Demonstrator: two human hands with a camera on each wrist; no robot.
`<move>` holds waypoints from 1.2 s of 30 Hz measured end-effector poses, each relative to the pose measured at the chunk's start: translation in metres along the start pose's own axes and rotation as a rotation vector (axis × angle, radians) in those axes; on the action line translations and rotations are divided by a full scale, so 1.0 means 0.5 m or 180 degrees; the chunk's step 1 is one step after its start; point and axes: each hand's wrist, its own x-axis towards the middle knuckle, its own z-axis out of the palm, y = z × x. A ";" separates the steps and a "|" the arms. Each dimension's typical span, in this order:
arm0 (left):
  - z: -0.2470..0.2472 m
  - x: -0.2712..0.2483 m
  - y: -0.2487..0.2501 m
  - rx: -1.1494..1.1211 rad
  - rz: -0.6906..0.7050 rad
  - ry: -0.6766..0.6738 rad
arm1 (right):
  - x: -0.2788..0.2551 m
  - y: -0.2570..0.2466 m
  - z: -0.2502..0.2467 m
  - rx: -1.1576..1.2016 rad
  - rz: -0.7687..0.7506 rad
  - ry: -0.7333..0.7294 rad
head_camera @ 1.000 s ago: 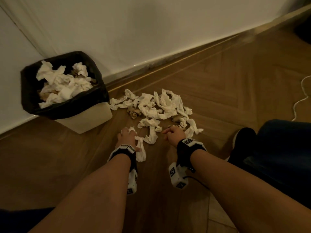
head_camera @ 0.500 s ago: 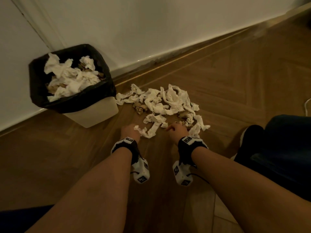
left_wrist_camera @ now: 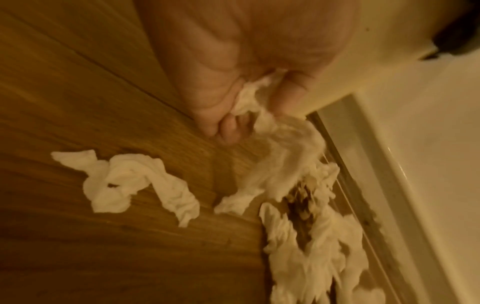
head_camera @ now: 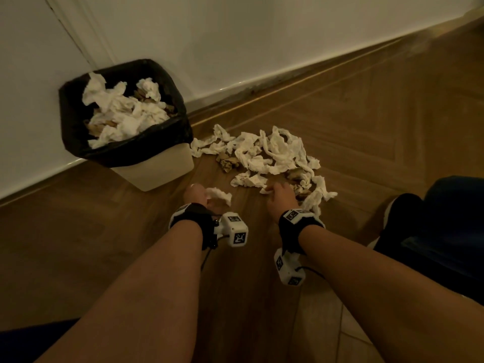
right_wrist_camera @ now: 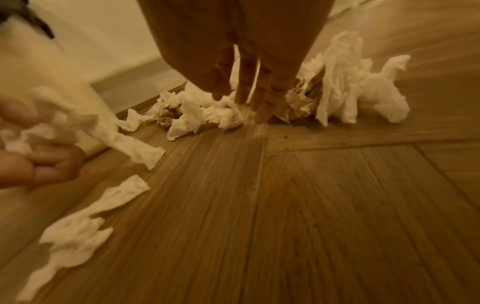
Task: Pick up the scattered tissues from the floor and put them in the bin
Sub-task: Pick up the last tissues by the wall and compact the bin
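The left hand has lifted a crumpled tissue off the floor, fingers curled round it. The right hand, fingers seemingly straight, now reaches the remaining tissues; the bin stands just beside them, so tipping comes next.

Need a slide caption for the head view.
Left hand grips a tissue; right hand reaches into the floor pile beside the bin.

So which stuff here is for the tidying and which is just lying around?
For the job:
crumpled white tissues on the floor
white bin with black liner
held white tissue in left hand
right hand

Just there:
brown wooden floor
white wall
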 end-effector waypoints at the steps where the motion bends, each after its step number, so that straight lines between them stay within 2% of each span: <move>1: -0.005 -0.006 -0.001 -0.0110 -0.0099 -0.0268 | 0.001 -0.004 0.002 -0.0128 -0.0079 0.0002; 2: -0.011 -0.001 -0.005 -0.0192 -0.0137 -0.0323 | 0.001 -0.009 0.005 -0.0272 -0.0169 -0.0022; 6: -0.047 0.018 -0.026 0.0058 0.0220 -0.0366 | -0.002 -0.031 0.027 -0.0717 -0.0346 -0.0359; 9: -0.070 0.019 -0.027 -0.0186 0.0198 -0.0316 | -0.018 -0.049 0.053 -0.0708 -0.0363 -0.0462; 12: -0.089 0.019 -0.029 -0.0303 0.0232 -0.0329 | -0.047 -0.063 0.090 -0.0567 -0.0496 -0.0376; 15: -0.107 0.020 -0.026 -0.0922 0.0015 -0.0183 | -0.073 -0.074 0.124 -0.0253 -0.0773 -0.0580; 19: -0.117 0.025 -0.018 -0.0503 0.0334 -0.0301 | -0.088 -0.082 0.156 -0.0350 -0.1150 -0.1056; 20: -0.121 0.021 -0.015 -0.0213 0.0416 -0.0226 | -0.089 -0.083 0.163 -0.0413 -0.1233 -0.1135; 23: -0.136 0.012 -0.009 -0.0574 0.0277 -0.0142 | -0.091 -0.082 0.183 -0.0928 -0.1580 -0.1226; 27: -0.141 -0.001 -0.005 -0.0539 0.0025 -0.0327 | -0.098 -0.073 0.197 -0.1612 -0.1941 -0.1331; 28: -0.139 0.003 -0.007 -0.0467 0.0112 -0.0278 | -0.100 -0.072 0.196 -0.1659 -0.1992 -0.1341; 31: -0.132 0.006 -0.014 -0.0150 0.0406 -0.0262 | -0.112 -0.078 0.181 -0.1506 -0.2026 -0.1310; 34: -0.127 0.014 -0.017 -0.0118 0.0366 -0.0418 | -0.118 -0.098 0.158 -0.1209 -0.1749 -0.1315; 36: -0.126 0.015 -0.013 -0.0015 0.0218 -0.0365 | -0.115 -0.111 0.142 -0.1369 -0.1804 -0.1287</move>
